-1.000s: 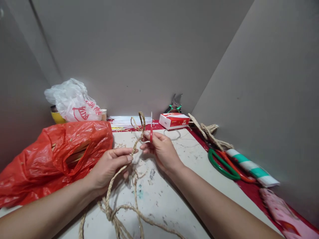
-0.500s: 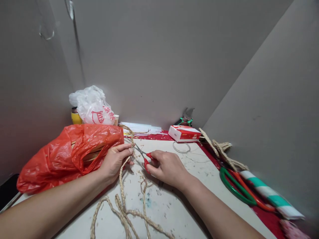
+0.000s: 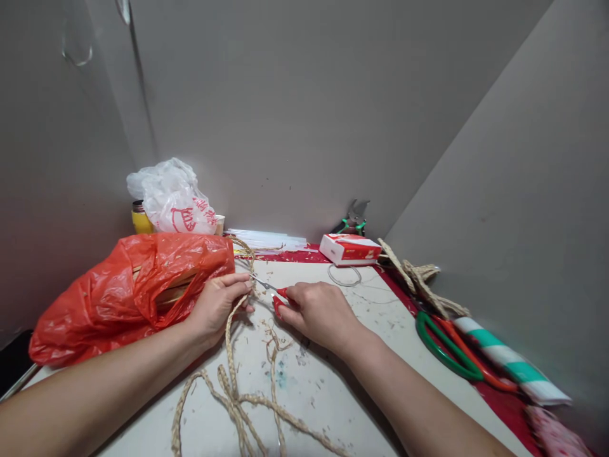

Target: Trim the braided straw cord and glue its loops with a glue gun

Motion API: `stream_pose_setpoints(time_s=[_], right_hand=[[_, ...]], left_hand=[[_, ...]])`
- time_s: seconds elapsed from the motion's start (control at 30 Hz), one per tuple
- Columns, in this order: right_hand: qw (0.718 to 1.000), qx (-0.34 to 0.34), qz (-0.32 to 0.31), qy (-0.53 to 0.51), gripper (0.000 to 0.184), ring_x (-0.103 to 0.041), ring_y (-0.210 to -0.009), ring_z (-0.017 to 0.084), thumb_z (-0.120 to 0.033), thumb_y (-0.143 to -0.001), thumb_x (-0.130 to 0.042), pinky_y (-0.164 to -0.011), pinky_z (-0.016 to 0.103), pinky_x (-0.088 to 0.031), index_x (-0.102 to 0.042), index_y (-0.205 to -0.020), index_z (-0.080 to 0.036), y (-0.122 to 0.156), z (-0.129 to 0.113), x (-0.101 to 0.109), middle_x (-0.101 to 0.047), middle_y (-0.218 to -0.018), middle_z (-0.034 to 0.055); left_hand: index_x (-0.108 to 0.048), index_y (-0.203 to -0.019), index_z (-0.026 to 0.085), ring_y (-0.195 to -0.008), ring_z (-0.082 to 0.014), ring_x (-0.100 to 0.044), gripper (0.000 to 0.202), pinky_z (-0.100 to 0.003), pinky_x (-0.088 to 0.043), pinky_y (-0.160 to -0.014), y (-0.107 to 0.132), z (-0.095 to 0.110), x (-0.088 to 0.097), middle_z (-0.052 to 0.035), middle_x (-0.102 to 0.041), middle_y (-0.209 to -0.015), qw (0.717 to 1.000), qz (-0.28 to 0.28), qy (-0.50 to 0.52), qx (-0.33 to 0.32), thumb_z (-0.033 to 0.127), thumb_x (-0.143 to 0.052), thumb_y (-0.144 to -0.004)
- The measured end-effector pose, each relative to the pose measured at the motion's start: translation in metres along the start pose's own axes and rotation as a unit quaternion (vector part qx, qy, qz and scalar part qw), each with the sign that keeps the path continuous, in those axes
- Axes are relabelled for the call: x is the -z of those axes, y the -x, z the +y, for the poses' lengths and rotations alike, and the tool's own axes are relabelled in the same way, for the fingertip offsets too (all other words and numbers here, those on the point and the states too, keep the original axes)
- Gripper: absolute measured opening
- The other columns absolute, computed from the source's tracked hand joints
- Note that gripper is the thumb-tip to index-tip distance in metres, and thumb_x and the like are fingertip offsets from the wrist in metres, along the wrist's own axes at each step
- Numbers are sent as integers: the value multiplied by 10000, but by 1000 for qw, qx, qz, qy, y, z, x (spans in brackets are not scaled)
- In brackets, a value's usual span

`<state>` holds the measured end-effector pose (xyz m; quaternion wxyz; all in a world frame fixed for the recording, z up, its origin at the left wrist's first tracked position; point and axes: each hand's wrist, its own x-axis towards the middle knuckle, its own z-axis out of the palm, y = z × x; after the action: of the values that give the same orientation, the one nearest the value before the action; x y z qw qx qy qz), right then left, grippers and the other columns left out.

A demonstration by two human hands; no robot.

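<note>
Left fingers (image 3: 239, 279) pinch the braided cord (image 3: 229, 336); beside them, red-handled scissors (image 3: 276, 304) gripped by right fingers (image 3: 291, 317) apparently trim it, calling for fingertip clearance.

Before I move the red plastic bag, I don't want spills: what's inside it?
Through a gap in the red plastic bag, thin, light-brown strips show; their material is unclear. Crumpled plastic covers the rest of its contents.
</note>
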<state>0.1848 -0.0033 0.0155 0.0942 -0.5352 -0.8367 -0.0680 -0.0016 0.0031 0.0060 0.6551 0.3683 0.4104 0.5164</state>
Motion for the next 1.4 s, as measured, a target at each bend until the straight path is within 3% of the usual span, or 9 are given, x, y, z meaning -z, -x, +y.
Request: stream_pose_setpoints(time_s=[0.27,0.43,0.5,0.6,0.73,0.8,0.97,1.1,1.4], right_hand=[[1000,-3,-29,1,284,-533,-548,136,-352,-842,-505,-527,278,-194,-657,-659,-198,0,0,2,-684,-669,36],[979,-44,23,-197,301,-459,-515,114,-313,-837,-491,-511,254,-248,-594,-582,-191,-3,8,-13,-592,-570,-7],[928,-98,64,-354,364,-429,-487,108,-381,-839,-491,-495,243,-289,-542,-537,-183,-5,11,-19,-511,-501,-19],[800,-178,94,-565,400,-474,-472,104,-513,-773,-566,-476,238,-368,-556,-573,-166,-10,10,-20,-541,-547,-2],[689,-234,68,-683,406,-526,-458,96,-546,-657,-680,-402,211,-379,-614,-668,-145,-14,6,-15,-629,-698,47],[686,-239,57,-685,366,-502,-428,88,-500,-638,-708,-371,196,-356,-615,-657,-146,-14,5,-15,-606,-618,23],[748,-225,111,-614,214,-389,-387,54,-262,-601,-703,-365,174,-281,-561,-490,-147,-15,5,-20,-484,-418,-51],[726,-232,138,-632,206,-400,-369,54,-224,-573,-682,-361,179,-294,-540,-443,-150,-16,5,-17,-500,-402,-44],[609,-221,219,-730,279,-538,-424,85,-392,-616,-711,-401,176,-431,-568,-564,-158,-23,6,0,-591,-482,-5]], left_hand=[[-682,-763,91,-407,-63,-524,155,-176,-478,-417,-2,-1,1,1,-618,-586,999,36,-18,1,140,-706,-618],[-686,-828,101,-392,-66,-527,220,-180,-458,-420,-4,-1,3,25,-599,-567,999,29,-27,-13,166,-713,-621],[-684,-853,105,-385,-76,-534,244,-178,-428,-408,-3,0,2,28,-595,-549,998,16,-53,-19,195,-720,-630],[-686,-899,115,-389,-90,-539,273,-187,-401,-411,2,1,-1,26,-604,-549,994,-19,-109,-13,232,-708,-653],[-713,-933,118,-394,-81,-484,267,-191,-360,-422,14,1,-6,24,-591,-520,973,-86,-213,-22,230,-650,-698],[-726,-948,125,-425,-85,-467,264,-193,-348,-440,19,0,-7,22,-577,-513,950,-129,-279,-57,213,-613,-727],[-748,-930,150,-572,-107,-499,278,-205,-378,-542,25,-6,-6,-3,-569,-627,854,-207,-423,-220,122,-542,-745],[-749,-921,139,-565,-106,-487,296,-209,-371,-548,26,-9,-3,1,-530,-604,813,-231,-465,-263,89,-524,-736],[-732,-887,149,-495,-92,-482,250,-213,-384,-509,19,-8,2,4,-614,-587,950,-155,-265,-54,312,-705,-699]])
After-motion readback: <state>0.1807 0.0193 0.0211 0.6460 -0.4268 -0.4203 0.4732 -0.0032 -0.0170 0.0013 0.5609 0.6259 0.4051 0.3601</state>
